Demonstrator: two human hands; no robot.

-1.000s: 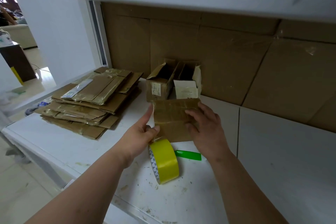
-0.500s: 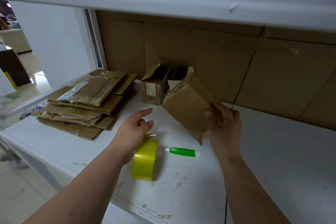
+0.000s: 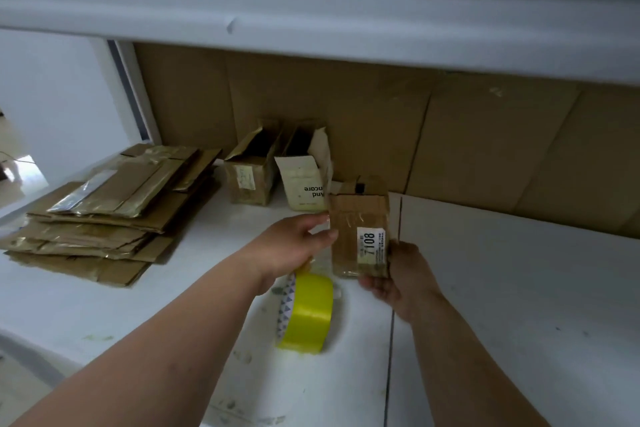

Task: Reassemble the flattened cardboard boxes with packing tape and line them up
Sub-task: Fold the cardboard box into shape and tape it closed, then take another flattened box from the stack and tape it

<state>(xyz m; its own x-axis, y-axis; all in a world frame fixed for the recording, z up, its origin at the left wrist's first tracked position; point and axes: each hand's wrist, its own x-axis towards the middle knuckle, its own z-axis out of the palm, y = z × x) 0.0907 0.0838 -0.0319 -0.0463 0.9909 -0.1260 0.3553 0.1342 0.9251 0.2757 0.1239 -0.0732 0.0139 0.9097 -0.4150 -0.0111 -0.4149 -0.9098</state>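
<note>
My right hand [image 3: 398, 276] grips a small brown cardboard box [image 3: 358, 236] with a white "7108" label from below, holding it just above the white table [image 3: 502, 288]. My left hand [image 3: 294, 243] reaches to the box's left side, fingertips at its edge. A roll of yellow packing tape [image 3: 306, 312] stands on edge under my left wrist. Two assembled open boxes, a brown box [image 3: 247, 172] and a white-fronted box [image 3: 304, 180], stand side by side against the back wall. A stack of flattened boxes [image 3: 110, 208] lies at the left.
Cardboard sheets [image 3: 450, 135] line the back wall. A white shelf [image 3: 311, 10] hangs low overhead. The table's front edge runs at lower left, with floor beyond. A seam [image 3: 393, 322] divides the tabletop.
The right hand turned the box from tilted to label side up and carried it toward the two standing boxes. The left hand rose to its left edge. The green-handled tool is hidden now.
</note>
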